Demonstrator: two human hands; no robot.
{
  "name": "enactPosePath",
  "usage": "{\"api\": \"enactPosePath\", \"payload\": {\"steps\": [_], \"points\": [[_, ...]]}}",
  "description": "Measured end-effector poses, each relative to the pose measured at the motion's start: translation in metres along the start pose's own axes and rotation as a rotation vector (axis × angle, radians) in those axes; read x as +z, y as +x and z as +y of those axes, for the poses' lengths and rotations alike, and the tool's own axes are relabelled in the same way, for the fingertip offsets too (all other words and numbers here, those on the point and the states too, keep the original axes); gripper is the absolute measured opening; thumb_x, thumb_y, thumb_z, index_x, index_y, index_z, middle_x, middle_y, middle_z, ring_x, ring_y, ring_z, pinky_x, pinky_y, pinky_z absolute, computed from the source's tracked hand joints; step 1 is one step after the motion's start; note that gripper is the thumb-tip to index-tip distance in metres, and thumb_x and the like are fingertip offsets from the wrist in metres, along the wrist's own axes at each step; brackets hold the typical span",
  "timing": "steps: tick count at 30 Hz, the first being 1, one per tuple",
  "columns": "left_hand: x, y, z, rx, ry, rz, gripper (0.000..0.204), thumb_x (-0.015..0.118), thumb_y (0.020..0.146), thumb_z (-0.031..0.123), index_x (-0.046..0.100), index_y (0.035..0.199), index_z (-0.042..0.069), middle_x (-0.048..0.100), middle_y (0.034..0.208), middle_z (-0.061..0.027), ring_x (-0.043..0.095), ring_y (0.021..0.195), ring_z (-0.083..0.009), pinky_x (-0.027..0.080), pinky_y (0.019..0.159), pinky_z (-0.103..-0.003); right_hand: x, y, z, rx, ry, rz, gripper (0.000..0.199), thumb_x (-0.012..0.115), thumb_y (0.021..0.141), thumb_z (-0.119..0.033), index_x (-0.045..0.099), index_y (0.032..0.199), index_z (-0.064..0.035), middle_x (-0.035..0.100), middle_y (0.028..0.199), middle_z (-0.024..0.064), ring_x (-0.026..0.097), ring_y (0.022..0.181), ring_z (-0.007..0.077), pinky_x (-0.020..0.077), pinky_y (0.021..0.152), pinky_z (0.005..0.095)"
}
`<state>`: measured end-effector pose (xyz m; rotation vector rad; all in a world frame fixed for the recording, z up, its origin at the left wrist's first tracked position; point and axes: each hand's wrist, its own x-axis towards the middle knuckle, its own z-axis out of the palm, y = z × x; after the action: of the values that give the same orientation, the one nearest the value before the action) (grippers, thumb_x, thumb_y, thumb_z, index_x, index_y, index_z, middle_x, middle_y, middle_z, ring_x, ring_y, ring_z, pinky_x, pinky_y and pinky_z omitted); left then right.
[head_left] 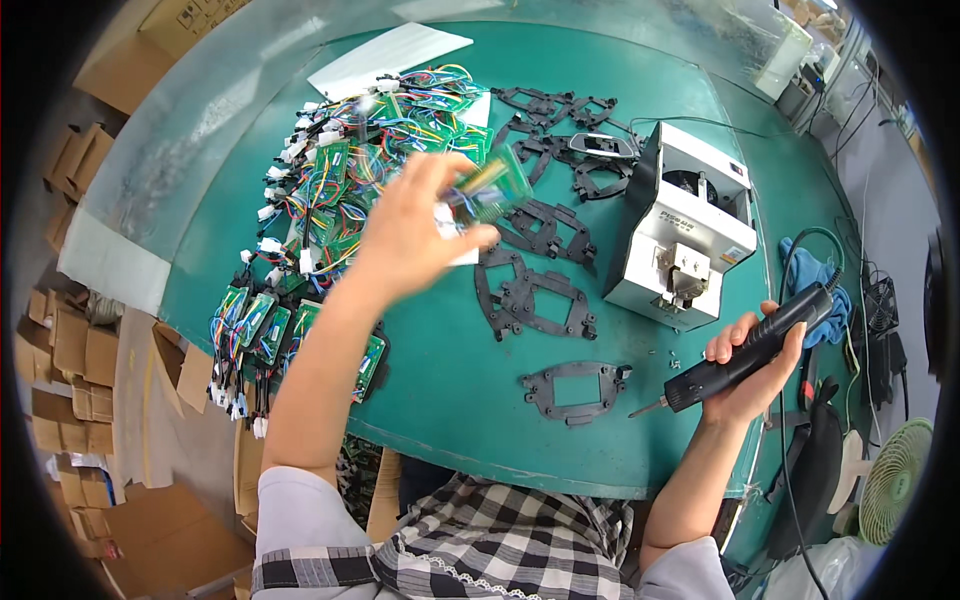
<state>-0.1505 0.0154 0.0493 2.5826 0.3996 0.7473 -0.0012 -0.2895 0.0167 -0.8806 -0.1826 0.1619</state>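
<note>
My left hand (405,240) is over the middle of the table, gripping a green circuit board (503,185) with coloured wires; motion blurs both. Just to its left lies a large heap of wired circuit boards (335,170) with white connectors. My right hand (760,375) is wrapped round a black corded electric screwdriver (735,350), whose bit points left and down, close to a black plastic frame (575,395) lying flat near the front edge. More black plastic frames (530,300) lie in a column behind it, apart from the bit.
A white screw feeder (640,270) stands right of the frames, with several loose screws (674,360) in front. Boards fixed to black frames (265,330) sit at the left front. A blue cloth (810,290) and green fan (895,480) are at right. Cardboard boxes (75,350) line the left floor.
</note>
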Motion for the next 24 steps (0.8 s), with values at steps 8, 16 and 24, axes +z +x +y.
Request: {"api": "enactPosePath", "payload": {"steps": [8, 16, 24], "points": [[0.050, -0.071, 0.052, 0.331, 0.189, -0.139, 0.067, 0.080, 0.065, 0.036, 0.053, 0.122, 0.011, 0.053, 0.107, -0.0062, 0.055, 0.093, -0.0239, 0.042, 0.081, -0.035, 0.002, -0.001, 0.001, 0.026, 0.035, 0.001, 0.048, 0.043, 0.096, -0.052, 0.048, 0.110, -0.0070, 0.049, 0.064, 0.0069, 0.048, 0.046, 0.0167, 0.0414, 0.044, 0.0308], [0.022, -0.057, 0.060, -0.021, -0.304, -0.126, 0.054, 0.078, 0.066, 0.012, 0.055, 0.115, 0.007, 0.054, 0.109, -0.0097, 0.057, 0.095, -0.0224, 0.047, 0.081, -0.032, 0.001, -0.002, 0.000, 0.005, 0.008, 0.026, 0.047, 0.043, 0.096, -0.052, 0.048, 0.109, -0.0072, 0.050, 0.064, 0.0069, 0.049, 0.046, 0.0176, 0.0419, 0.045, 0.0320], [0.074, -0.115, 0.078, 0.290, 0.027, -0.353, 0.059, 0.077, 0.070, 0.040, 0.060, 0.116, 0.007, 0.056, 0.099, -0.0067, 0.056, 0.097, -0.0243, 0.037, 0.103, -0.045, 0.001, 0.000, -0.003, -0.040, -0.007, 0.025, 0.046, 0.048, 0.095, -0.050, 0.048, 0.111, -0.0071, 0.054, 0.067, 0.0092, 0.055, 0.053, 0.0208, 0.0475, 0.050, 0.0359]]}}
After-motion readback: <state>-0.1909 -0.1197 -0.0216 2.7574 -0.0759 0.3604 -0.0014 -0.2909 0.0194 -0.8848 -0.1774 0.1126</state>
